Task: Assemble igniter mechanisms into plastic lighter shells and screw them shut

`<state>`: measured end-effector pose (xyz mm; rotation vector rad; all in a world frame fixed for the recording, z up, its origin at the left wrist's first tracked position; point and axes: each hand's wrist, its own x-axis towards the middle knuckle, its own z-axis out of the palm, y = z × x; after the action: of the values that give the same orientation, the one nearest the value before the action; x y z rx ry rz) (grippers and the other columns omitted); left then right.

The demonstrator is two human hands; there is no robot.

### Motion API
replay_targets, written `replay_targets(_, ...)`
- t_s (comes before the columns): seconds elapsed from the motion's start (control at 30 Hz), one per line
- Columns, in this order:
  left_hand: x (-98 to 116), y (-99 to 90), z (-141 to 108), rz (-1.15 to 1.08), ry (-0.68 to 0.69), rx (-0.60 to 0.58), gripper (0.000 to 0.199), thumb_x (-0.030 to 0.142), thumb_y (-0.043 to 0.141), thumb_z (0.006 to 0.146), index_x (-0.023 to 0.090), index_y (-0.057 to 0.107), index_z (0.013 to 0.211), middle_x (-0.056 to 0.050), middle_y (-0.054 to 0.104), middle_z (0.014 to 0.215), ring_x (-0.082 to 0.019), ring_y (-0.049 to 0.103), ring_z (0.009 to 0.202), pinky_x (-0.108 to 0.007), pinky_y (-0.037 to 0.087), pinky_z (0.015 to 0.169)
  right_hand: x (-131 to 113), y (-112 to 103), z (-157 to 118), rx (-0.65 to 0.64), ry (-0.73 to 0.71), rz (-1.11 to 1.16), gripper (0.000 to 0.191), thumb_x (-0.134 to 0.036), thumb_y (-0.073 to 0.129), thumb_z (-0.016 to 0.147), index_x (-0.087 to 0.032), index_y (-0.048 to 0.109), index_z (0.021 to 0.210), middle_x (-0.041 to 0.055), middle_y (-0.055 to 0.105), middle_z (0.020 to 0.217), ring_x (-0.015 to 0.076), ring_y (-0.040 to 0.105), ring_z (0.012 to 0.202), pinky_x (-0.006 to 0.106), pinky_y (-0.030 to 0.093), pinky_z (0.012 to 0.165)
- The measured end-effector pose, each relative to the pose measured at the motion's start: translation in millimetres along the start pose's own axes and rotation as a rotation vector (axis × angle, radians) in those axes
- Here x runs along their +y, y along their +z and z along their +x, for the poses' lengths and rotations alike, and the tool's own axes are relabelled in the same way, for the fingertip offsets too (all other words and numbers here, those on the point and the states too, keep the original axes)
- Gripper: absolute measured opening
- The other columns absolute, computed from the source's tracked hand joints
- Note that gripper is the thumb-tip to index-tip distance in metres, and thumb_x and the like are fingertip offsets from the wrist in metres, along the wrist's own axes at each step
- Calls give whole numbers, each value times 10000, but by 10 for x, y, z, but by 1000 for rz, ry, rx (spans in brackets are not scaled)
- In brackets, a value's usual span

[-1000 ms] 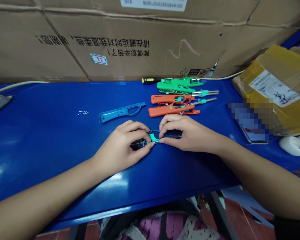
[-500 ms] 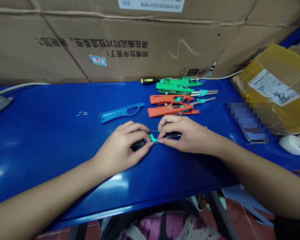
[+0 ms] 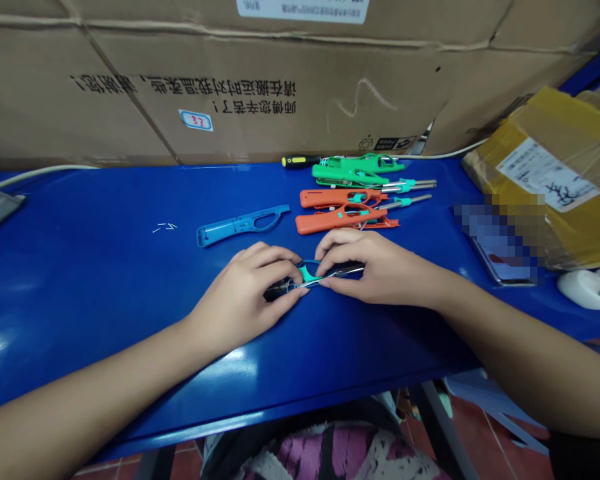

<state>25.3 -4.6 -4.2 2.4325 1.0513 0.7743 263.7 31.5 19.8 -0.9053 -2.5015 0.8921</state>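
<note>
My left hand (image 3: 245, 297) and my right hand (image 3: 373, 267) meet over the blue table, both pinching a blue utility-lighter body (image 3: 310, 263) with a teal trigger piece (image 3: 308, 273). A dark part (image 3: 277, 291) of it sits under my left fingers, and a metal rod (image 3: 347, 270) runs out under my right fingers. A matching blue half-shell (image 3: 240, 225) lies just beyond my left hand. Orange lighters (image 3: 337, 218) lie just beyond my right fingers, with green lighters (image 3: 353, 173) behind them.
A yellow-handled screwdriver (image 3: 300, 161) lies at the table's back edge against large cardboard boxes (image 3: 230, 80). On the right are a pixelated phone (image 3: 503, 250), a taped parcel (image 3: 545, 180) and a white object (image 3: 590, 290). The table's front edge drops toward a red floor.
My hands have shifted slightly on the lighter body, and a thin metal wire now shows by the teal piece. The view has moved slightly.
</note>
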Motion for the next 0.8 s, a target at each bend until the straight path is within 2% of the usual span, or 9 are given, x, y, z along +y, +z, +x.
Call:
replay_targets(0.47, -13, 33, -39, 26, -24, 20, 69, 258, 660, 930, 207, 689, 968, -67, 711, 1126, -233, 639, 1024, -411, 513, 903, 30, 18, 7, -5, 11, 32, 131, -136, 633, 880, -182, 748, 923, 48, 662, 1056, 148, 632, 979, 276, 491, 876)
replay_targets(0.8, -16, 23, -48, 52, -16, 3, 65, 226, 638, 941, 213, 696, 968, -64, 691, 1178, -233, 625, 1013, -417, 510, 884, 19, 16, 22, -11, 79, 50, 109, -151, 654, 875, -188, 747, 918, 30, 655, 1039, 141, 631, 972, 275, 486, 876)
